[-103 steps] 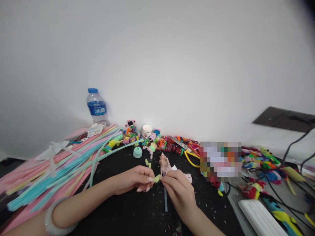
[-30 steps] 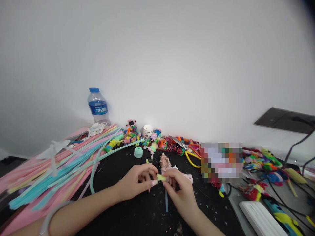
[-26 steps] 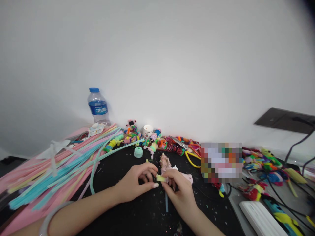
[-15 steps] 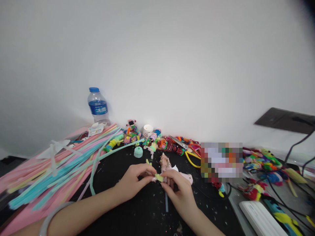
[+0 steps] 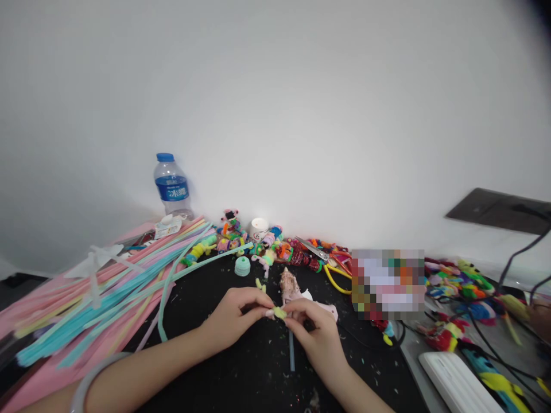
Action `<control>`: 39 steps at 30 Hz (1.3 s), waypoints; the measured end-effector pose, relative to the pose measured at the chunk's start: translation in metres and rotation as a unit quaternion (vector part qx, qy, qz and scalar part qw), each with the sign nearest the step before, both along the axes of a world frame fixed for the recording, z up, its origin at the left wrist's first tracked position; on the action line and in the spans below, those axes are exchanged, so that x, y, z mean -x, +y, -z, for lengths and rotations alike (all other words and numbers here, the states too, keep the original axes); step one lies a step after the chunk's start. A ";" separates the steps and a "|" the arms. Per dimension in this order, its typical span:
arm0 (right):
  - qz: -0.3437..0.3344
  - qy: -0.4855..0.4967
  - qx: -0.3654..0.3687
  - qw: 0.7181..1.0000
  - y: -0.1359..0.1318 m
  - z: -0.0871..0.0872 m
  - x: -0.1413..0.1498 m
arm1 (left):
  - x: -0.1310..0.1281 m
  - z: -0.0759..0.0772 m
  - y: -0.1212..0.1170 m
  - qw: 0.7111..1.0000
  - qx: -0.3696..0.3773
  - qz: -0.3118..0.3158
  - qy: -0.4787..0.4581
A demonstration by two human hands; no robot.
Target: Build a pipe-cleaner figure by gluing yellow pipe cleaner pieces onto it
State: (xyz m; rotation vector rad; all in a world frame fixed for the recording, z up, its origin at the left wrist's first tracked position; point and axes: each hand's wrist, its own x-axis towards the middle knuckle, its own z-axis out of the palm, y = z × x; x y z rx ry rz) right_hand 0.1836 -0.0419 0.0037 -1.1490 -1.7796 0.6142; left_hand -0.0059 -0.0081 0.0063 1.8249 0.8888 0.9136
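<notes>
Between the fingertips of both hands is a small pale-yellow piece of fuzzy pipe cleaner (image 5: 280, 312). My left hand (image 5: 241, 312) pinches its left end and my right hand (image 5: 312, 327) pinches the right end; the fingers hide part of it. Just behind my right hand lies a pink glue gun (image 5: 329, 310) with a residue-crusted nozzle, and a clear glue stick (image 5: 291, 353) shows below it. A short yellow pipe cleaner bit (image 5: 260, 284) rests beyond my left fingers. Farther back sits a mint-green coiled pipe cleaner piece (image 5: 242, 265).
Pastel pipe cleaners (image 5: 116, 298) spread over the left side, near a water bottle (image 5: 172, 186). Scissors (image 5: 331, 267) and finished figures (image 5: 275, 246) line the back. At right are a white power bank (image 5: 460, 381), black cables (image 5: 484, 338) and part of another person's hand (image 5: 541, 315).
My right fingers have shifted slightly, and the yellow piece has turned a little between the fingertips. Another person's hand has appeared at the right edge.
</notes>
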 end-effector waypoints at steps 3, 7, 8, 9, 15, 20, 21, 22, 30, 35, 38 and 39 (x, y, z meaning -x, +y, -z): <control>-0.002 0.001 0.010 1.000 0.000 0.000 0.000 | 0.000 -0.001 -0.001 1.000 -0.006 0.001 0.002; 0.002 -0.001 0.007 1.000 0.000 -0.001 0.000 | 0.000 -0.002 -0.001 1.000 -0.016 0.000 0.003; 0.001 -0.001 0.008 1.000 0.000 -0.001 0.000 | 0.000 -0.003 -0.001 1.000 -0.019 0.001 0.002; 0.000 0.000 0.009 1.000 0.001 -0.001 0.000 | 0.000 -0.002 -0.001 1.000 -0.022 0.002 0.002; 0.007 -0.007 0.029 1.000 0.001 0.001 -0.001 | 0.000 -0.002 -0.002 0.999 -0.033 -0.002 -0.002; 0.027 0.001 0.027 0.999 0.000 0.004 0.000 | 0.000 0.000 -0.002 0.999 -0.038 -0.019 -0.004; 0.027 0.010 0.031 0.999 0.001 0.005 0.000 | 0.000 0.000 -0.002 0.999 -0.038 -0.020 -0.004; 0.024 0.021 0.036 0.999 0.001 0.007 0.000 | 0.000 0.000 -0.001 0.999 -0.039 -0.020 -0.003; 0.027 -0.001 0.032 0.999 0.003 0.008 -0.001 | 0.000 0.000 -0.001 0.999 -0.034 -0.020 -0.003; 0.037 -0.020 0.020 0.999 0.001 0.004 -0.001 | -0.001 -0.002 -0.001 1.000 -0.020 -0.021 0.001; 0.039 -0.017 0.021 0.999 0.000 0.004 -0.001 | -0.001 -0.002 -0.001 1.000 -0.011 -0.020 0.003; 0.040 -0.015 0.022 0.999 0.000 0.004 -0.002 | -0.001 -0.002 -0.001 1.000 -0.009 -0.020 0.003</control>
